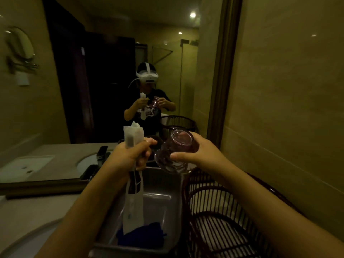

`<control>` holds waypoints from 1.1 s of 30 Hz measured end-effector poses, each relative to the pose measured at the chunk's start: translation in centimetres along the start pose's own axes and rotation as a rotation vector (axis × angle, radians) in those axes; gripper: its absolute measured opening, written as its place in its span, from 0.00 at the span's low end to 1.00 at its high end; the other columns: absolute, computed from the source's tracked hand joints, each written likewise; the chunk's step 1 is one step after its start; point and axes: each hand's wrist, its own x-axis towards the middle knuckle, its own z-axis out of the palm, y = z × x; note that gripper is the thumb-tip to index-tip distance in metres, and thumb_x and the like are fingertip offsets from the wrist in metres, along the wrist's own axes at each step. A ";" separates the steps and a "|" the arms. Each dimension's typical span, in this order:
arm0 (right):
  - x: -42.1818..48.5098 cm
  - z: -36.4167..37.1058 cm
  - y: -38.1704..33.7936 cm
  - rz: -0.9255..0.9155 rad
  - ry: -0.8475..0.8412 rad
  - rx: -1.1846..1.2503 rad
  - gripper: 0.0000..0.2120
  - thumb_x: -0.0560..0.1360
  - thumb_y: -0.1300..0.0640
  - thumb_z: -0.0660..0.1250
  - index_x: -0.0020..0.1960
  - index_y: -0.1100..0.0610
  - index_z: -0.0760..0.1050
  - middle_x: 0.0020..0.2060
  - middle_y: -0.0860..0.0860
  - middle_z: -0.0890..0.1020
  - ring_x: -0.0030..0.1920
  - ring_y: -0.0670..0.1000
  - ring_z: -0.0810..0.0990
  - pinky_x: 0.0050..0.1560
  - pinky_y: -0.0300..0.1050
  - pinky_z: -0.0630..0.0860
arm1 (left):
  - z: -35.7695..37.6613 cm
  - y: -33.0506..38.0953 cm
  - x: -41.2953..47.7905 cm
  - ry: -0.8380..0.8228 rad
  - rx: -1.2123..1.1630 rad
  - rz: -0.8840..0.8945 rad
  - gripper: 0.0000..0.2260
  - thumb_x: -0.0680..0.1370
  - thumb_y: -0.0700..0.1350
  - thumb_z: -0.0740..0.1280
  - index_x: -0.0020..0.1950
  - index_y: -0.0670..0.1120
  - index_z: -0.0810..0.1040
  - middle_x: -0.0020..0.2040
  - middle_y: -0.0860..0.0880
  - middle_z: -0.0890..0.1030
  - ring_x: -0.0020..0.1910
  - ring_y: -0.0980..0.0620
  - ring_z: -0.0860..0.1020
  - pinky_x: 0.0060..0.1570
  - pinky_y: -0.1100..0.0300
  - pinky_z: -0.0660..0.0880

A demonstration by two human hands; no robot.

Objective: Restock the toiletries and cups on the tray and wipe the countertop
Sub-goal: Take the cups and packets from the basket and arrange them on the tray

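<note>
My left hand [130, 155] grips a long white wrapped toiletry packet [133, 194] upright, its top sticking above my fist and its lower end hanging over the tray. My right hand [197, 151] holds a clear glass cup [175, 151] tilted on its side, base toward the mirror, just right of the packet. Both are held above a grey rectangular tray [167, 185] on the countertop [28, 211]. A dark blue cloth [145, 235] lies in the tray's near end.
A dark wicker basket [223, 220] stands right of the tray against the tiled wall. A large mirror [111, 81] rises behind the counter and reflects me. The sink rim [22, 239] curves at the lower left.
</note>
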 end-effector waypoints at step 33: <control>4.7 58.6 -10.2 -0.094 -0.425 0.009 0.33 0.63 0.51 0.77 0.65 0.55 0.70 0.59 0.53 0.80 0.50 0.45 0.75 0.49 0.39 0.75 | -49.1 -3.2 -23.9 0.760 0.512 -0.228 0.14 0.76 0.45 0.65 0.58 0.40 0.78 0.51 0.38 0.82 0.46 0.43 0.80 0.50 0.47 0.79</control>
